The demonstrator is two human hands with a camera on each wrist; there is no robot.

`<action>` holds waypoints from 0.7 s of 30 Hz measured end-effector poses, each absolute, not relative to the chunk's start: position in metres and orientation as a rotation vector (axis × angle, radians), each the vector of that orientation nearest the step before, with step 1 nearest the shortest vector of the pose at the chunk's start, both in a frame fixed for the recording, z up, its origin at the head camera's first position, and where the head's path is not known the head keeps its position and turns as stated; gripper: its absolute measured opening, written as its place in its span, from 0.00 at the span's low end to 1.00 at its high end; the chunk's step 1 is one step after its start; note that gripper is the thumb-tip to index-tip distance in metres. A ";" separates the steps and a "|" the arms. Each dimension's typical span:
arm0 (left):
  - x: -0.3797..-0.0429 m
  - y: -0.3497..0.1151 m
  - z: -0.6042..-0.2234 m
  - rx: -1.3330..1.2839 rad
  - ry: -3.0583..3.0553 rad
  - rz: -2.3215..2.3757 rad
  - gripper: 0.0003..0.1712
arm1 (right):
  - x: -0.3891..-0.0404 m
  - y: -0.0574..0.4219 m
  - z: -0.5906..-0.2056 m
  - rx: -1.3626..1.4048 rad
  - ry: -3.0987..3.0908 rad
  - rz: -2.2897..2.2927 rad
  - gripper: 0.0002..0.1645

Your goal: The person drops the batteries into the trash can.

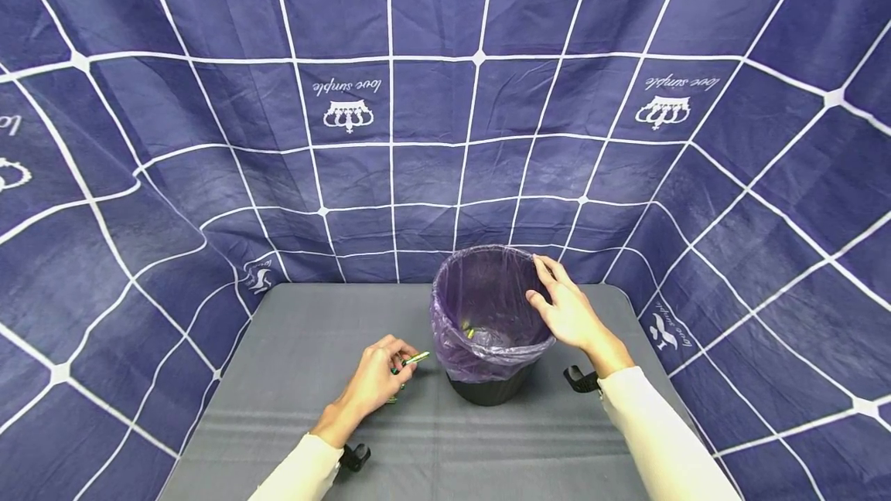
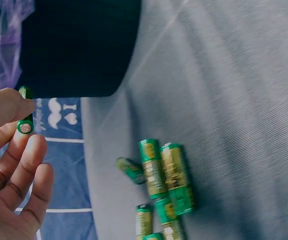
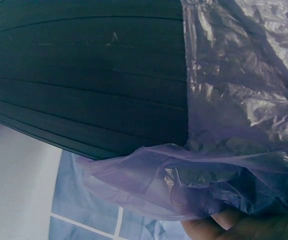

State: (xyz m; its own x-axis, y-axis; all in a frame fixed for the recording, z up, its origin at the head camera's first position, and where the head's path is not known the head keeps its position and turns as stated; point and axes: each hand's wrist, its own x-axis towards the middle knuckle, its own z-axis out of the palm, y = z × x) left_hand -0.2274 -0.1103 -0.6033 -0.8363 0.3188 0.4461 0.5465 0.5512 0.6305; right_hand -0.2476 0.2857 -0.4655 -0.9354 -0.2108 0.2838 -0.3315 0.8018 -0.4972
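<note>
My left hand (image 1: 379,373) pinches a green and gold battery (image 2: 26,122) between thumb and fingers, just left of the trash can (image 1: 487,393). Below that hand, in the left wrist view, several more batteries (image 2: 177,175) lie in a loose group on the grey surface, mostly hidden in the head view. A purple plastic bag (image 1: 480,366) lines the black can and folds over its rim. At the can's right rim, my right hand (image 1: 572,314) holds the bagged edge, thumb on the inner side. Small yellow-green pieces (image 1: 469,332) show inside the bag.
The grey tabletop (image 1: 313,323) is walled by blue cloth (image 1: 431,99) with white grid lines at the back and both sides. Black wrist mounts (image 1: 356,458) sit below the hands, the right one close beside the can.
</note>
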 end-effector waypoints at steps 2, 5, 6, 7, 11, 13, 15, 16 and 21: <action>-0.230 -0.111 -0.597 -0.690 -2.511 -1.179 0.13 | -0.247 0.286 -0.466 0.419 -2.776 0.824 0.44; -0.234 -0.112 -0.589 -0.654 -2.499 -1.205 0.13 | -0.247 0.286 -0.467 0.414 -2.777 0.826 0.44; -0.235 -0.112 -0.587 -0.649 -2.485 -1.207 0.13 | -0.247 0.286 -0.467 0.415 -2.776 0.825 0.44; -0.236 -0.112 -0.585 -0.644 -2.469 -1.209 0.13 | -0.247 0.286 -0.467 0.416 -2.776 0.825 0.44; -0.240 -0.111 -0.578 -0.651 -2.393 -1.177 0.14 | -0.246 0.285 -0.467 0.420 -2.773 0.823 0.44; -0.242 -0.110 -0.574 -0.663 -2.357 -1.150 0.15 | -0.246 0.285 -0.466 0.421 -2.772 0.823 0.44; -0.244 -0.110 -0.569 -0.676 -2.323 -1.130 0.16 | -0.245 0.285 -0.466 0.422 -2.769 0.823 0.44; -0.245 -0.109 -0.566 -0.682 -2.309 -1.121 0.16 | -0.245 0.285 -0.466 0.422 -2.768 0.823 0.44; -0.250 -0.109 -0.549 -0.693 -2.271 -1.112 0.21 | -0.245 0.284 -0.465 0.429 -2.758 0.816 0.44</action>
